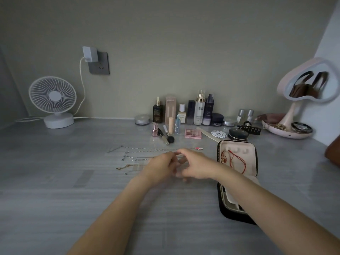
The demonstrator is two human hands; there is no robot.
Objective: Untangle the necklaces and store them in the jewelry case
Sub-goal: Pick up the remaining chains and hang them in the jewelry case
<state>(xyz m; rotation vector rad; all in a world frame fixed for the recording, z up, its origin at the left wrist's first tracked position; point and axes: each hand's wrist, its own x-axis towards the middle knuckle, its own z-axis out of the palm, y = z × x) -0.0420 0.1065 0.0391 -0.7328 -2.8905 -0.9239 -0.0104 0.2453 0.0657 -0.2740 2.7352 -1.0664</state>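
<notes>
1. Left arm: the forearm enters from the bottom edge and reaches forward and to the right over the worktop point(73, 190). The left hand point(160, 166) is at the centre of the view, back up, fingers curled toward the other hand.
2. Right arm: the forearm enters from the lower right and crosses over the near half of the jewelry case point(249, 163). The right hand point(195, 166) meets the left hand, fingers curled inward and down.
3. Hand state: the fingertips of both hands are bunched close together and blurred. Whether they pinch a chain cannot be told.
4. Long silver chain point(152, 149): laid out straight on the worktop, just beyond both hands, with a small pink piece at its right end.
5. Second silver chain point(138, 159): lies parallel to the first, nearer the person. Its right end runs to the left hand and is hidden there.
6. Gold chain point(125, 166): lies on the worktop left of the left hand, near it but apart.
7. Jewelry case: stands open just right of the right hand. The lid is raised toward the wall and has a pale lining.
8. Red cord necklace point(236, 157): hangs inside the raised lid.
9. Background: bottles point(199, 109) stand in a row along the wall, a white fan point(53, 96) at far left, and a heart-shaped mirror point(309, 83) at far right.
</notes>
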